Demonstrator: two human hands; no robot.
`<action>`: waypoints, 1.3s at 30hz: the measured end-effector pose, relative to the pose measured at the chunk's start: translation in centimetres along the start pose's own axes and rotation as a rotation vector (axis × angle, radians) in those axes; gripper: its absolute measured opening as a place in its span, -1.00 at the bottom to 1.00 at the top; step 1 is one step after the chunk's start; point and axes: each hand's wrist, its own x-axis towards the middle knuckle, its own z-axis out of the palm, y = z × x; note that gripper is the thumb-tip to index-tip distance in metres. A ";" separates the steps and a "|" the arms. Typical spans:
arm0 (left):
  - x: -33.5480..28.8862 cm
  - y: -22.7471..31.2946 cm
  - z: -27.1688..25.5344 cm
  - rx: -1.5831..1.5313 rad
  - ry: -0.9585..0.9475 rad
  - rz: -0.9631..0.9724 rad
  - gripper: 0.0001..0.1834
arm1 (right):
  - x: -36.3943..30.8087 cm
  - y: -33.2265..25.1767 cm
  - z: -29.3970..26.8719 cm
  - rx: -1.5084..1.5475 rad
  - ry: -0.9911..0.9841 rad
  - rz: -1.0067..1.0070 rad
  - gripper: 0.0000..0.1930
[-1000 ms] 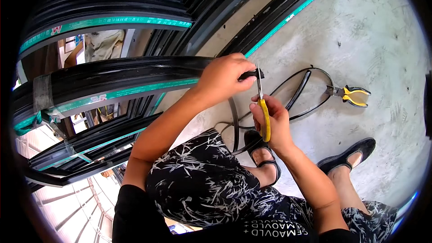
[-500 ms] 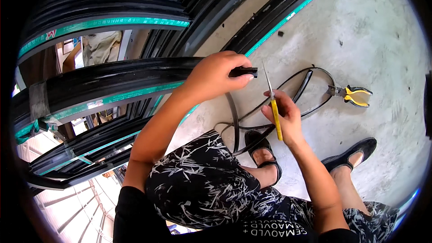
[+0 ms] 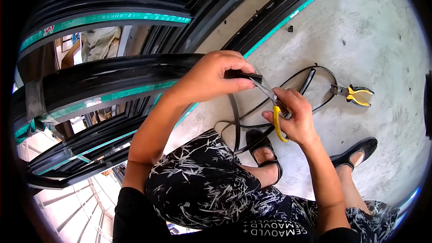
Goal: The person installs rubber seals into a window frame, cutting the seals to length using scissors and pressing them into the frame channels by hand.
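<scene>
My left hand (image 3: pixel 209 77) is closed on a black rubber strip (image 3: pixel 256 78), with its cut end poking out past the thumb and fingertips. In my right hand (image 3: pixel 297 116) is a pair of scissors with yellow handles (image 3: pixel 277 121). Their blades are spread, one on each side of the strip's end. Both hands are over the right end of a long black frame piece (image 3: pixel 130 71) that has a green film along its edge. How much of the strip lies inside my left palm is hidden.
Yellow-and-black pliers (image 3: pixel 353 94) lie on the concrete floor (image 3: pixel 382 58) at right, beside looped black rubber strip (image 3: pixel 284 81). More black frames (image 3: pixel 108 0) fill the left and top. A small black offcut (image 3: pixel 290 29) lies farther off. My feet are on the floor below.
My right hand has moved up, and the scissors have opened and turned leftward, with their blades now around the strip's end. My left hand keeps its hold nearly in place.
</scene>
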 end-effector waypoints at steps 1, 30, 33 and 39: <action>-0.1 0.1 -0.1 -0.015 0.001 -0.003 -0.73 | 0.0 0.0 0.1 -0.003 0.008 -0.020 -0.51; 0.2 -5.0 0.8 0.913 0.071 -0.044 -0.71 | 1.9 5.8 -6.3 -0.893 0.184 0.161 -0.60; -1.1 -6.4 -0.3 1.108 0.112 -0.062 -0.71 | 2.5 5.4 -7.1 -1.000 0.187 0.101 -0.71; -2.0 -6.7 -0.2 1.295 0.115 -0.057 -0.80 | 5.4 5.1 -9.5 -1.021 0.072 0.233 -0.68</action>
